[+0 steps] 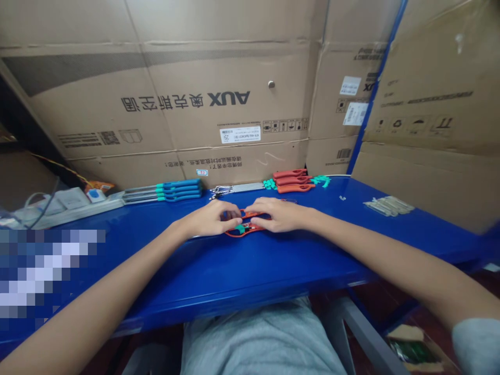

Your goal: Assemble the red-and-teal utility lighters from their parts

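At the middle of the blue table lies an opened orange handle shell [255,234], with a green piece [240,229] and small parts inside it. My left hand [211,217] is curled at its left end, the thumb by the green piece. Bent over the right part is my right hand [279,214], thumb at the inner parts and fingers on a second orange piece [247,213] just behind. A thin silver rod [198,237] shows partly under my left hand. My fingers hide much of the shell's inside.
Behind my hands lie silver rods with wires [242,187], red-orange handles [294,180] and green pieces [322,180]. Assembled blue-handled sticks [182,190] lie left, beside a white power strip [78,211]. Clear strips [388,205] lie right. Cardboard [187,73] walls the back.
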`<state>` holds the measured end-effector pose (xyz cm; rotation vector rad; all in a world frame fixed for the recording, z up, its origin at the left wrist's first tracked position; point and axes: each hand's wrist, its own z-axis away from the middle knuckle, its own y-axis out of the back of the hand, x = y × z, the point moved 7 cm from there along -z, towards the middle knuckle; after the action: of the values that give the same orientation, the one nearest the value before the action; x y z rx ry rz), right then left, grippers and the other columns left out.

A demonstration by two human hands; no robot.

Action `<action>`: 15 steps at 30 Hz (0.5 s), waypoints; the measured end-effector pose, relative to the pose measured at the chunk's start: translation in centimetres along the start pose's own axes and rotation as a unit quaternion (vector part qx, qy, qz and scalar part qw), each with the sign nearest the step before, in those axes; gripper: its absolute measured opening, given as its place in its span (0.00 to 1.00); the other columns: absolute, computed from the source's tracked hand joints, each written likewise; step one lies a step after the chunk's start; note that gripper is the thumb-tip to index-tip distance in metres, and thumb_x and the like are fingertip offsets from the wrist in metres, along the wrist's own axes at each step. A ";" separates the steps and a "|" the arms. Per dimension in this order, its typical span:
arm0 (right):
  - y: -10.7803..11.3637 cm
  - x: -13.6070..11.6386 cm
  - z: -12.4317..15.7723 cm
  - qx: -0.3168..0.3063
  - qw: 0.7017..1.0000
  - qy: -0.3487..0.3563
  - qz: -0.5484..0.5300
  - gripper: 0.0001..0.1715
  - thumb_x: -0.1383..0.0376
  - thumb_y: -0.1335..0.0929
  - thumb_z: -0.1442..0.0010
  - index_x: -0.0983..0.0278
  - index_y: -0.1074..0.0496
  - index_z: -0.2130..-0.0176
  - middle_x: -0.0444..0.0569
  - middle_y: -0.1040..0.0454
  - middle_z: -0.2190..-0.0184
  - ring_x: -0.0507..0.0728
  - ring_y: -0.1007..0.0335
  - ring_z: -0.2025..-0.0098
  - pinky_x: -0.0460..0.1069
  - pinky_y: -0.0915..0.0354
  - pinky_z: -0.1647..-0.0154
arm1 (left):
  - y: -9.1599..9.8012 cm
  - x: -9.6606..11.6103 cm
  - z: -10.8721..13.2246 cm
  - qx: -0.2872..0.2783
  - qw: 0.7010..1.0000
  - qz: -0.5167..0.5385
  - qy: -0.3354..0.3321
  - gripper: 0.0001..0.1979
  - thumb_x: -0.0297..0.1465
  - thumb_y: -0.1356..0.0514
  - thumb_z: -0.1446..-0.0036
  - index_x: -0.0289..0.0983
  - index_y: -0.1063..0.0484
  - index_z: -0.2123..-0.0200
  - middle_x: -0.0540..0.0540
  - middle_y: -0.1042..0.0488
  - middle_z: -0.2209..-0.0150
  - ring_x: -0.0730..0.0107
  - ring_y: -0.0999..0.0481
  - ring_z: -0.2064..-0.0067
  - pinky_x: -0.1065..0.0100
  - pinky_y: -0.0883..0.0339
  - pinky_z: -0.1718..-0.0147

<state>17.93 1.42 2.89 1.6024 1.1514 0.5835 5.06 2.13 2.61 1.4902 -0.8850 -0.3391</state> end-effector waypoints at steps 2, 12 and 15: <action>2.8 0.8 0.1 0.049 0.998 -0.036 0.010 0.18 0.64 0.37 0.36 0.69 0.27 0.50 0.58 0.25 0.54 0.57 0.29 0.54 0.51 0.36 0.52 | -0.3 0.6 -0.1 0.020 0.999 -0.020 -0.024 0.21 0.47 0.44 0.42 0.36 0.25 0.58 0.44 0.22 0.61 0.65 0.24 0.62 0.68 0.33 0.61; 14.9 10.5 14.2 0.072 0.893 -0.399 0.196 0.05 0.67 0.32 0.47 0.64 0.24 0.68 0.50 0.22 0.71 0.57 0.26 0.67 0.49 0.35 0.65 | -1.8 1.5 -0.4 0.009 0.997 -0.064 -0.028 0.20 0.45 0.45 0.41 0.38 0.25 0.55 0.43 0.25 0.60 0.63 0.25 0.61 0.67 0.33 0.63; 14.2 13.6 19.8 0.022 0.856 -0.486 0.177 0.03 0.66 0.30 0.49 0.63 0.25 0.71 0.51 0.21 0.70 0.59 0.25 0.65 0.51 0.33 0.64 | -1.9 1.3 -0.5 0.003 0.997 -0.073 -0.026 0.19 0.44 0.45 0.40 0.39 0.25 0.55 0.43 0.25 0.59 0.62 0.25 0.61 0.67 0.34 0.62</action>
<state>45.44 4.36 6.74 1.8077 0.1076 -0.0814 6.88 1.35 1.30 1.5622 -0.8197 -0.4848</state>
